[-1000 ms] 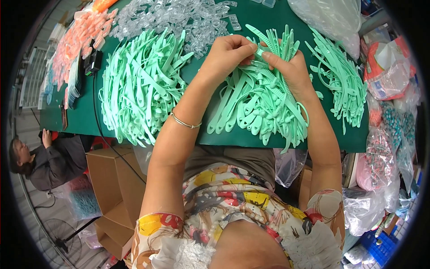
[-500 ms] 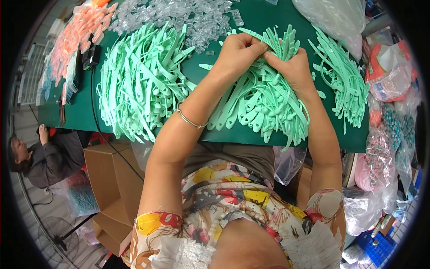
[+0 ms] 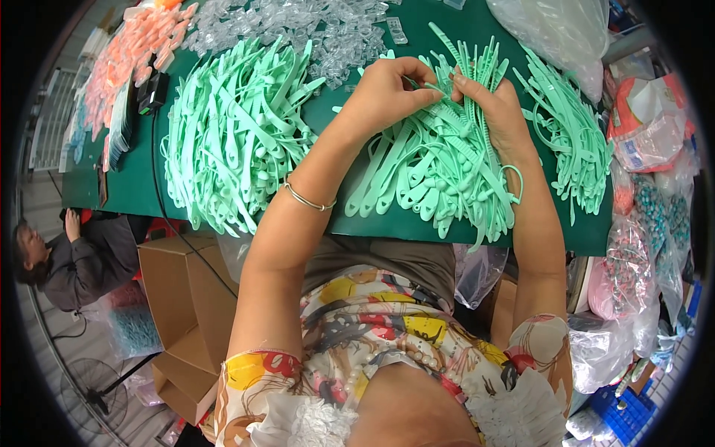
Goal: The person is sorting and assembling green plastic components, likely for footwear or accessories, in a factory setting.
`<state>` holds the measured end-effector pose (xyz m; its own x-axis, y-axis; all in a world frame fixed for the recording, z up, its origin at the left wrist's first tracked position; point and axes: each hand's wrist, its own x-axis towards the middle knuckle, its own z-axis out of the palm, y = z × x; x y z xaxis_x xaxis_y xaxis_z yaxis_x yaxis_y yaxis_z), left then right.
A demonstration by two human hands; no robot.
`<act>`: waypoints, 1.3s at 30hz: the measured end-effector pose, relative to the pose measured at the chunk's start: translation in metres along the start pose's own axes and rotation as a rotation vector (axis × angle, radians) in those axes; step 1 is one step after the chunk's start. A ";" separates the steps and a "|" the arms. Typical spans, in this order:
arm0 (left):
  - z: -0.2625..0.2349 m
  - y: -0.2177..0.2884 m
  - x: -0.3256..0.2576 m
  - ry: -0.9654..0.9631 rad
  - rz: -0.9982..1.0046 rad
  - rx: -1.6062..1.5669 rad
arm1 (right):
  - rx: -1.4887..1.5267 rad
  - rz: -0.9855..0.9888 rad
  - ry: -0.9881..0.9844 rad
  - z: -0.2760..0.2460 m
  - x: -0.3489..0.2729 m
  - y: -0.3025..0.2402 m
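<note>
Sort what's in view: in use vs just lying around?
In use: left hand and right hand, pinching a mint green strap between them; the middle strap pile under them.

Lying about: left strap pile, right strap pile, clear clips, orange pieces, cardboard box, plastic bags.

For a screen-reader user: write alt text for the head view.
Both hands, left hand and right hand, pinch a mint-green plastic strap above a middle strap pile on a green table. Another green pile lies left, clear plastic pieces behind.
</note>
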<state>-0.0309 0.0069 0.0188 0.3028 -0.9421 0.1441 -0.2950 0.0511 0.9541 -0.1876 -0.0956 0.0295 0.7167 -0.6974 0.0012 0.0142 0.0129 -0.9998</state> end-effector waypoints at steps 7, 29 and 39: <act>0.000 -0.001 0.000 -0.053 -0.098 -0.032 | -0.078 0.044 -0.044 0.001 -0.005 -0.007; -0.064 0.007 -0.013 -0.015 -0.084 0.879 | -0.045 0.055 -0.025 -0.007 -0.001 -0.001; -0.059 -0.009 -0.007 -0.038 -0.036 0.821 | -0.056 0.018 0.011 0.001 -0.002 -0.002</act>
<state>0.0228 0.0324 0.0242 0.2982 -0.9499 0.0938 -0.8590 -0.2242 0.4603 -0.1888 -0.0936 0.0320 0.7085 -0.7055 -0.0169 -0.0381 -0.0143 -0.9992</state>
